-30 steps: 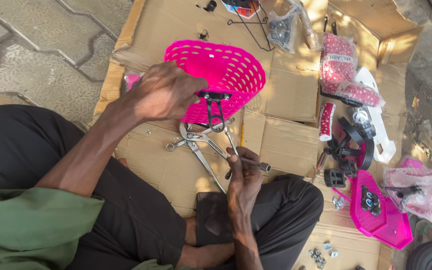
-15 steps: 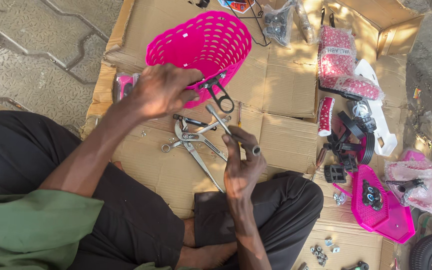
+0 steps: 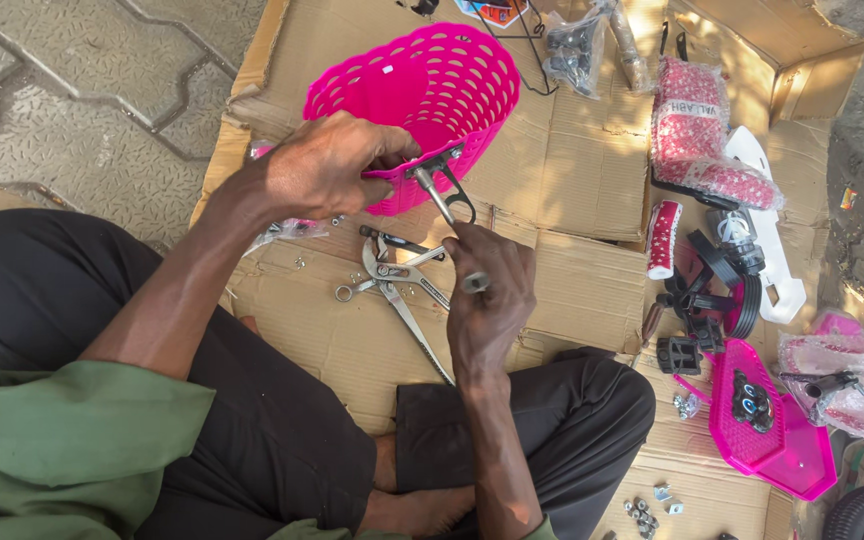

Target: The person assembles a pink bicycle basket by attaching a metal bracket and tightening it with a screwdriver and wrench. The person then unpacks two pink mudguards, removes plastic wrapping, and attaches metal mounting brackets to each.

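1. The basket [image 3: 422, 95] has swung round since a second ago; its bracket [image 3: 442, 165] now faces the person.
2. Left hand [image 3: 327, 165] pinches the basket's rim.
3. Right hand [image 3: 487, 290], fingers closed round a spanner [image 3: 447, 205], has come up to the bracket, so tightening looks underway.
4. Pliers [image 3: 397, 285] lie on the cardboard [image 3: 572, 160].

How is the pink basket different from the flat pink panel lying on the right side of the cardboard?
The pink basket is deep and full of round holes; the flat pink panel is shallow and solid, with a dark piece set in it. The basket is gripped by the left hand, with the right hand just below it; the panel lies untouched, away from both hands. Both are bright pink plastic on the cardboard.
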`<control>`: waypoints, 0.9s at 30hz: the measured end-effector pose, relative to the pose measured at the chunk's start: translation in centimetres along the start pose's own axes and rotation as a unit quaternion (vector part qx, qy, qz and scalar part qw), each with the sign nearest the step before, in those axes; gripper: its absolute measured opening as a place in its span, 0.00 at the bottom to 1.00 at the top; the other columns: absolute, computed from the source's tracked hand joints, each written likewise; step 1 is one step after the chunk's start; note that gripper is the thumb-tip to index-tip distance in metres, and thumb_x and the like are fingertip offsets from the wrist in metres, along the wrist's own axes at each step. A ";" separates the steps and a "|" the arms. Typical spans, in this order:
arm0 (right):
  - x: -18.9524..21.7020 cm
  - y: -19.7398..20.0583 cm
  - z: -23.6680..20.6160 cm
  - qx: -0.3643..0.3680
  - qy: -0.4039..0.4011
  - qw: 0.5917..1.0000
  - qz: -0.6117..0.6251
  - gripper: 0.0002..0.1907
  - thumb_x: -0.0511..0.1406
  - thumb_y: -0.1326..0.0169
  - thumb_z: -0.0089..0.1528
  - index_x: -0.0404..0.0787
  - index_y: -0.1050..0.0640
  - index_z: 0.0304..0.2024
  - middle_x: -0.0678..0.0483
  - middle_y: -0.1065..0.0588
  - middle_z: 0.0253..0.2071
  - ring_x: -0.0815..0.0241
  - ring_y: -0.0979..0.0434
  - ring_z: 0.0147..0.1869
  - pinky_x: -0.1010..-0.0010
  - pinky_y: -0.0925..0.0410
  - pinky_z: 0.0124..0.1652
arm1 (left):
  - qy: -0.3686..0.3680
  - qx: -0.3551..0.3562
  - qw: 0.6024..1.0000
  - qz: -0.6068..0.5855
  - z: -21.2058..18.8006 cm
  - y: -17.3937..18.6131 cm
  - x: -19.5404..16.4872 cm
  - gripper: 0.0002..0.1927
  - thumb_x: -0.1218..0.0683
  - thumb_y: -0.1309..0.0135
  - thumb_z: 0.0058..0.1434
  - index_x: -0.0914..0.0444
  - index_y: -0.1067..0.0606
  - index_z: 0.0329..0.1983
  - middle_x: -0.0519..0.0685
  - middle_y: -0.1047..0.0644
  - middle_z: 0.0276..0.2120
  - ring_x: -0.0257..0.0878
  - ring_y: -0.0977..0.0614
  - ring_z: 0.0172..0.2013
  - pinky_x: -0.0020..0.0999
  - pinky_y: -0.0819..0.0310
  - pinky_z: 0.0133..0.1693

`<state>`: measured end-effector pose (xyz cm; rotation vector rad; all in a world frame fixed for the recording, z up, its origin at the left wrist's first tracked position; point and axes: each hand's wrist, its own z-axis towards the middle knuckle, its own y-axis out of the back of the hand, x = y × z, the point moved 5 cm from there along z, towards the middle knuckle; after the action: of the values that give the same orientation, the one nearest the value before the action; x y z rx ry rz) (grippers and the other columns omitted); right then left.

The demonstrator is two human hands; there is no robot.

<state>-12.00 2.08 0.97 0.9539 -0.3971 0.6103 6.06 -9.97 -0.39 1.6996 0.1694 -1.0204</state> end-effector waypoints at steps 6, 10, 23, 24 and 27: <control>1.5 0.1 0.2 -0.014 0.071 0.997 -0.040 0.13 0.31 0.37 0.62 0.44 0.18 0.49 0.55 0.20 0.46 0.55 0.24 0.48 0.63 0.32 0.50 | -0.048 -0.057 0.997 0.024 -0.3 -0.2 -0.6 0.18 0.57 0.39 0.57 0.63 0.21 0.52 0.57 0.18 0.29 0.48 0.16 0.29 0.53 0.24 0.36; 2.1 0.2 0.4 -0.016 0.073 0.993 -0.091 0.15 0.28 0.38 0.59 0.44 0.16 0.48 0.53 0.20 0.44 0.56 0.23 0.46 0.63 0.31 0.46 | -0.072 -0.091 0.992 0.058 0.3 -1.5 0.8 0.13 0.57 0.45 0.59 0.64 0.20 0.46 0.54 0.22 0.20 0.43 0.20 0.19 0.49 0.25 0.29; -3.2 -4.4 -1.6 -0.033 -0.568 0.576 0.587 0.10 0.36 0.43 0.65 0.35 0.20 0.42 0.51 0.19 0.31 0.64 0.20 0.33 0.76 0.27 0.33 | -0.156 -0.267 0.945 0.106 1.0 -4.2 2.0 0.07 0.59 0.50 0.62 0.62 0.21 0.32 0.47 0.30 0.14 0.37 0.31 0.13 0.39 0.36 0.19; -3.2 -4.7 -1.9 -0.045 -0.602 0.506 0.616 0.08 0.35 0.44 0.65 0.36 0.21 0.43 0.51 0.18 0.32 0.65 0.19 0.36 0.78 0.27 0.35 | -0.139 -0.259 0.949 0.117 1.4 -4.1 1.9 0.09 0.60 0.50 0.65 0.63 0.21 0.31 0.47 0.30 0.12 0.39 0.31 0.11 0.39 0.37 0.16; -3.2 -4.1 -1.8 -0.013 -0.556 0.535 0.636 0.10 0.35 0.43 0.65 0.32 0.21 0.44 0.50 0.19 0.34 0.63 0.21 0.37 0.76 0.25 0.38 | -0.128 -0.230 0.961 0.081 1.6 -3.8 1.2 0.07 0.59 0.49 0.62 0.65 0.21 0.38 0.50 0.26 0.16 0.43 0.27 0.14 0.43 0.31 0.18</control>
<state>-11.72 0.86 -4.45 0.7717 -2.4222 1.2172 3.78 -10.26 -4.00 1.1309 0.0885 -0.9781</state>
